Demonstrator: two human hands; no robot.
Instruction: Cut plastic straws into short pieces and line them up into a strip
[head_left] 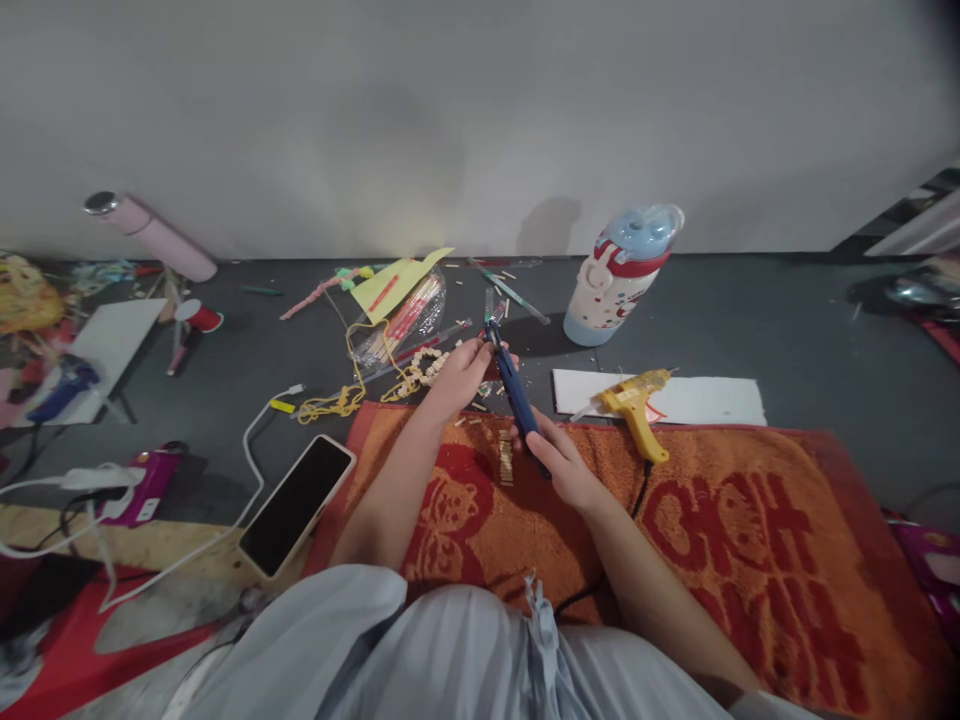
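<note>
My right hand (564,465) is closed round the long dark-blue handles of a cutting tool (517,395), which looks like pliers or snips and points away from me. My left hand (461,375) is closed in a pinch at the tool's jaws; what its fingers hold is too small to make out. Below the jaws, a neat row of short wooden stick pieces (506,458) lies on the orange towel (600,560). More cut bits are scattered around the left hand. Beyond it lies a clear bag of red-tipped sticks (405,325).
A yellow glue gun (634,402) rests across a white board (716,398) on the right, its cord running over the towel. Behind stands a white-and-blue bottle (611,285). To the left are a phone (298,503), a white cable (251,450), yellow yarn (330,403) and a pink flask (161,235).
</note>
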